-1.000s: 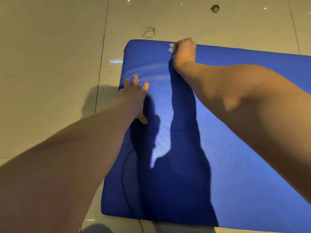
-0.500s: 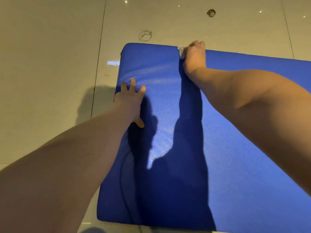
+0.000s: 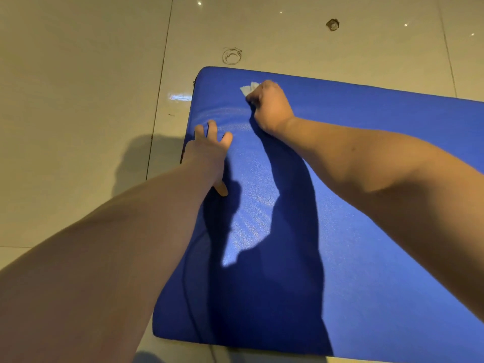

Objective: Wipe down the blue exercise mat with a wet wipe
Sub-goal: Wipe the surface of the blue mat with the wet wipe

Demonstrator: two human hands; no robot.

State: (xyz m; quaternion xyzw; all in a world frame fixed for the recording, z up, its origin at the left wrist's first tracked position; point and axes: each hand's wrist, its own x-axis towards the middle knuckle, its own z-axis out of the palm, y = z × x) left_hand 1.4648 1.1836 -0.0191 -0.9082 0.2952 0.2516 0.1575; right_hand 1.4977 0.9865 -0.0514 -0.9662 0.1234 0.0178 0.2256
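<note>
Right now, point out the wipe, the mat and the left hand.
wipe (image 3: 246, 89): head view, the white part that shows.
mat (image 3: 353, 271): head view, bare lit surface.
left hand (image 3: 207, 153): head view, back of the hand.

Left forearm (image 3: 117, 244) and right forearm (image 3: 379, 174) are bare along their visible length; left hand (image 3: 207, 150) and right hand (image 3: 271, 106) likewise.

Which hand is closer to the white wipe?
Right. The right hand grips the wet wipe on the blue mat; the left hand rests flat on the mat's left edge, apart from the wipe.
</note>
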